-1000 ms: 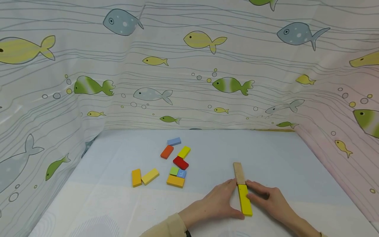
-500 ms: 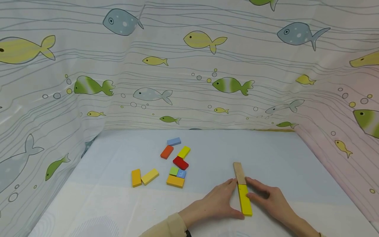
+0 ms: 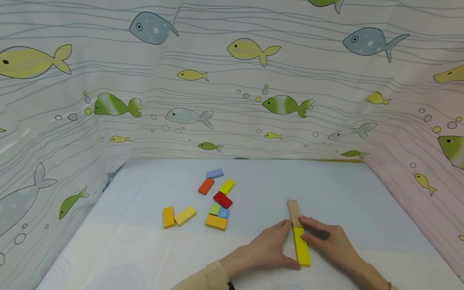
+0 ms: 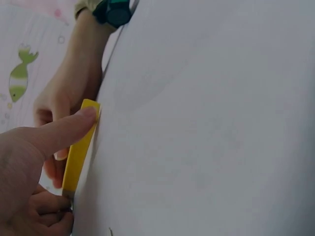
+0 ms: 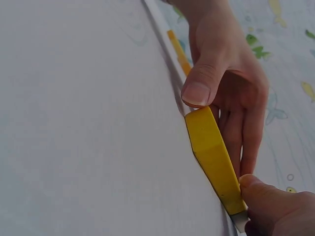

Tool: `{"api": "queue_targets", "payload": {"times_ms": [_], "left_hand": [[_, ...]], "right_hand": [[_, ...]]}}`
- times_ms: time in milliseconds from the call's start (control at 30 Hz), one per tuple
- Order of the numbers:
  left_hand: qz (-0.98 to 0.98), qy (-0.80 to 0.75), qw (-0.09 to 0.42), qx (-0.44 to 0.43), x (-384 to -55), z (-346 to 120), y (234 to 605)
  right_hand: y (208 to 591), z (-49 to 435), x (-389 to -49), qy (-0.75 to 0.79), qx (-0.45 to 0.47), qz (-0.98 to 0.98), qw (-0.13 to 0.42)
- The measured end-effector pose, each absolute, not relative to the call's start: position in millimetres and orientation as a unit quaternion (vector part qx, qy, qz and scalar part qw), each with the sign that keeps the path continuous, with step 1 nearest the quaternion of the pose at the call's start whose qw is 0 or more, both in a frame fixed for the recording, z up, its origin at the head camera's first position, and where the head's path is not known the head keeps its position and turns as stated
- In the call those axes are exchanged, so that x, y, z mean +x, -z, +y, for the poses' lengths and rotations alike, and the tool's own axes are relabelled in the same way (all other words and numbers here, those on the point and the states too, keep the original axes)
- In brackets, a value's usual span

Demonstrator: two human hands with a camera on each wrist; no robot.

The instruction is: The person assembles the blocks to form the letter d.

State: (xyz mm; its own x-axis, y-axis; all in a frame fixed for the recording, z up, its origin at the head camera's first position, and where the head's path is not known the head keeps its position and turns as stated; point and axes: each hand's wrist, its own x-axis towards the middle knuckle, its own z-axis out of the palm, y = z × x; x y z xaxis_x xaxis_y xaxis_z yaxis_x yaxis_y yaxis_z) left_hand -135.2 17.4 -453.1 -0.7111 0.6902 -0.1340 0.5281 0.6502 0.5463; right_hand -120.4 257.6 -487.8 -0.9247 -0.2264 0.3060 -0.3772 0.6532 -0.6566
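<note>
A long yellow block (image 3: 301, 249) lies on the table end to end with a plain wooden block (image 3: 294, 211), which points away from the person. Along the left side of this row rests my left hand (image 3: 266, 247), its thumb against the near end of the yellow block and its fingertips by the joint between the two. From the right, my right hand (image 3: 333, 241) touches the row, thumb on the yellow block's side and forefinger beside the wooden one. In the right wrist view the left thumb (image 5: 199, 91) presses at the yellow block's end.
Left of the hands lie several loose blocks, among them an orange block (image 3: 168, 217), a pale yellow block (image 3: 185, 216) and a red block (image 3: 222, 199). A blue block (image 3: 215, 173) lies farthest back. A fish-patterned curtain (image 3: 232, 80) surrounds the table's back and sides.
The head view has shifted slightly. Both hands stay at the row of two blocks, with the right fingers a little closer in against it. The loose blocks have not moved.
</note>
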Motion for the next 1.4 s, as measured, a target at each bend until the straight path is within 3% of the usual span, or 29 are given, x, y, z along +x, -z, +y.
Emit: {"api": "queue_targets", "payload": {"times_ms": [233, 500, 867, 1400], "left_hand": [[0.893, -0.253, 0.172, 0.328, -135.9, 3.4, 451.0], [0.901, -0.309, 0.164, 0.256, -135.3, -38.9, 429.5], [0.906, -0.365, 0.07, 0.203, -148.3, -112.2, 422.7], [0.939, -0.334, 0.043, 0.071, -166.6, -154.1, 424.2]], "right_hand": [[489.3, 254.0, -119.1, -0.388, 0.151, -0.904, 0.101], [486.7, 252.9, -115.3, -0.337, 0.118, -0.93, 0.088], [488.2, 254.1, -116.2, -0.343, 0.153, -0.918, 0.129], [490.8, 254.9, -116.8, -0.349, 0.166, -0.913, 0.131]]}}
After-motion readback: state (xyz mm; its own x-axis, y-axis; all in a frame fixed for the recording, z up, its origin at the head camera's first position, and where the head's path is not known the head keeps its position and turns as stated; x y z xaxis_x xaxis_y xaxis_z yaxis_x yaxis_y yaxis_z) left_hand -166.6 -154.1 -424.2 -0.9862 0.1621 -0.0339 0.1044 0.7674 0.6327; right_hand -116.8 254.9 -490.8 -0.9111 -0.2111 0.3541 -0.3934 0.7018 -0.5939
